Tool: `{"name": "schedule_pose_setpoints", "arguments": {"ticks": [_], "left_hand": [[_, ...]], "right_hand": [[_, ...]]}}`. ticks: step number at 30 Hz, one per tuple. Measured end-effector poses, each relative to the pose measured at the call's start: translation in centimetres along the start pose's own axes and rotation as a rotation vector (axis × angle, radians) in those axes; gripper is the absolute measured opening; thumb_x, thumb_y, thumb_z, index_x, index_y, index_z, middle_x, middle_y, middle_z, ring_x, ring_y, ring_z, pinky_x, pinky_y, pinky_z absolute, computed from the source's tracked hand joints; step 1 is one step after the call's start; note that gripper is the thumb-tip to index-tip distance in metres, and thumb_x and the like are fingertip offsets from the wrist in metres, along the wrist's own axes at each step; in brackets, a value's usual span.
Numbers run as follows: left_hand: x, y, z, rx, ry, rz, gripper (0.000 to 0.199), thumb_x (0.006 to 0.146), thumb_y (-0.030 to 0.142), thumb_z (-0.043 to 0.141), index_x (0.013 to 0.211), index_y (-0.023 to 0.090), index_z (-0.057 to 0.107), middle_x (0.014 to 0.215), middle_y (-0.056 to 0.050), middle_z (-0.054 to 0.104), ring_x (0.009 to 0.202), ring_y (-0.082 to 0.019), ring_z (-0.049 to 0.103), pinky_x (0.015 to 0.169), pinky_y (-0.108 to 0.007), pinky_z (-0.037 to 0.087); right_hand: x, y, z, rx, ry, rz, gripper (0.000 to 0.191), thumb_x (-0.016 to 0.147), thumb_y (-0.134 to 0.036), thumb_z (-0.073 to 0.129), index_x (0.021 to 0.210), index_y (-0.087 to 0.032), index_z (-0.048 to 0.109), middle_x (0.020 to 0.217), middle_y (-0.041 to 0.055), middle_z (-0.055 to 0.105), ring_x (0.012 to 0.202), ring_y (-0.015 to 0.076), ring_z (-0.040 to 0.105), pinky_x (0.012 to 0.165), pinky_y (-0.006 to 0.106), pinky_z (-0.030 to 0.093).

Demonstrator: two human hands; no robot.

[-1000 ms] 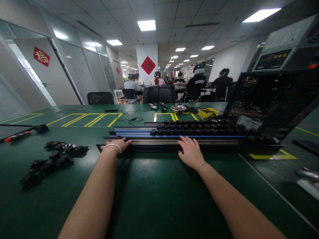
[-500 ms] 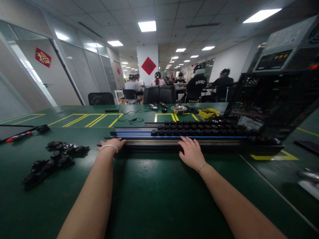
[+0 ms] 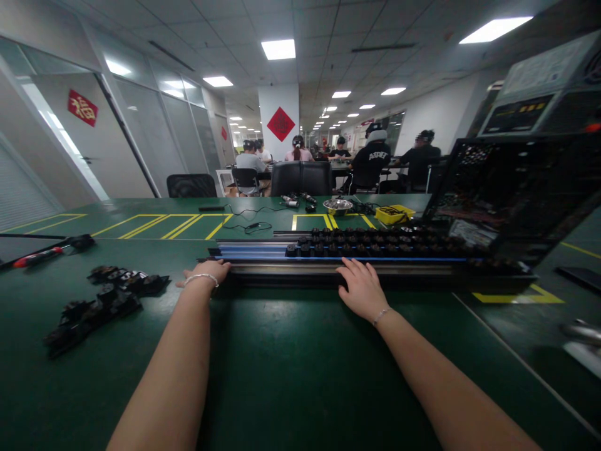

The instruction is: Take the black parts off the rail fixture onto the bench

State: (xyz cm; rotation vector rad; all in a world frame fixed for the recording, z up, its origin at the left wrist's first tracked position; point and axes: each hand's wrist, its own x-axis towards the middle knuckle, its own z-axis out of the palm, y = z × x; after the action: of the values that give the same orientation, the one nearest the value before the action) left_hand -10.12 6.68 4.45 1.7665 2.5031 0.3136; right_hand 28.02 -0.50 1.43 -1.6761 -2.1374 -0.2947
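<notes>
A long black and silver rail assembly [image 3: 291, 269] lies across the green table, with rows of small black parts [image 3: 357, 241] on its rear side. My left hand [image 3: 206, 272] is at the rail's left end, its fingers apart and the fingertips on or close to the rail. Further right, my right hand [image 3: 360, 285] rests with spread fingers on the front edge near the rail's middle. Neither hand shows anything gripped in it.
Black parts [image 3: 91, 313] lie in groups at the left, near a red-handled tool [image 3: 40, 257]. Behind the rail are a metal bowl [image 3: 337, 207] and a yellow tray [image 3: 393, 215]. An open computer case [image 3: 507, 194] stands at the right. People sit further back.
My left hand has shifted slightly to the left along the rail's end. My right hand has hardly moved.
</notes>
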Motion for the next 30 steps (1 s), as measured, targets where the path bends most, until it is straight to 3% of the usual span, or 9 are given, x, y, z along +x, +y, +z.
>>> {"name": "schedule_pose_setpoints", "arguments": {"ticks": [4,17,21,27,30], "left_hand": [[-0.8,0.6,-0.8,0.042,-0.068,-0.122,0.048,0.079,0.051,0.037,0.116,0.034,0.060,0.130,-0.005,0.054,0.120,-0.038,0.043,0.096,-0.064,0.027],[-1.1,0.2,-0.9,-0.024,0.030,-0.125,0.054,0.074,0.058,0.037,0.111,0.031,0.065,0.121,-0.011,0.060,0.116,-0.042,0.045,0.093,-0.068,0.026],[-1.6,0.1,-0.9,-0.035,0.070,-0.094,0.054,0.074,0.057,0.036,0.110,0.030,0.065,0.119,-0.011,0.061,0.113,-0.040,0.048,0.091,-0.064,0.030],[-3.4,0.1,-1.1,-0.034,0.062,-0.215,0.049,0.076,0.054,0.036,0.116,0.039,0.060,0.129,-0.008,0.053,0.116,-0.042,0.043,0.085,-0.061,0.036],[-4.1,-0.3,-1.0,-0.034,0.082,-0.174,0.050,0.077,0.056,0.033,0.117,0.040,0.059,0.129,-0.009,0.051,0.117,-0.041,0.041,0.084,-0.054,0.040]], "right_hand": [[0.0,0.0,0.0,-0.004,0.005,0.000,0.039,0.076,-0.024,0.046,0.113,-0.021,0.058,0.137,0.0062,0.044,0.127,0.0239,0.034,0.107,0.046,0.018],[0.0,0.0,0.1,0.005,-0.003,0.005,0.038,0.076,-0.025,0.046,0.113,-0.022,0.057,0.138,0.0058,0.044,0.128,0.0237,0.033,0.107,0.047,0.017],[0.0,0.1,0.2,0.001,0.004,0.003,0.037,0.077,-0.025,0.046,0.112,-0.022,0.057,0.137,0.0057,0.044,0.128,0.0236,0.033,0.107,0.046,0.017],[0.1,0.1,0.3,0.001,0.030,0.003,0.034,0.077,-0.025,0.046,0.108,-0.022,0.059,0.136,0.0052,0.046,0.126,0.0233,0.035,0.107,0.045,0.019],[0.1,0.1,0.4,0.006,0.039,0.006,0.034,0.076,-0.024,0.047,0.107,-0.023,0.059,0.135,0.0053,0.047,0.126,0.0231,0.035,0.107,0.045,0.020]]}}
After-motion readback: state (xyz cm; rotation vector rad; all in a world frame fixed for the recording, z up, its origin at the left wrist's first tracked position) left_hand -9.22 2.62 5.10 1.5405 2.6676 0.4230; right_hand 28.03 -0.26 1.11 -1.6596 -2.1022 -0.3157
